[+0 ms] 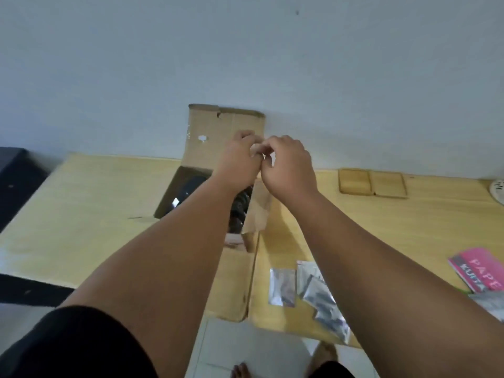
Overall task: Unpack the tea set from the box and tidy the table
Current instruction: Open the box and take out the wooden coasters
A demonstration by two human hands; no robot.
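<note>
Feet: bare toes [240, 371] are showing at the bottom edge, standing on the pale tiled floor [245, 342].
Sleeve: a black sleeve [81, 345] is covering the left upper arm at the lower left.
Packets: several silvery foil packets [308, 290] are lying on the desk [81, 200] just right of the box, partly under the right forearm.
Booklet: a pink booklet [480, 271] is lying near the desk's right edge.
Box: an open cardboard box [212, 148] is sitting mid-desk, its far flap standing upright against the wall.
Tea set: dark glossy pieces [188, 192] are lying inside the box, too blurred to tell apart.
Left hand [240, 162]: hovering over the box, fingers curled in a pinch.
Right hand [289, 165]: touching the left, fingers also pinched; whether they are gripping anything I cannot tell.
Trays: two wooden trays [372, 182] are lying side by side at the back of the desk, by the wall.
</note>
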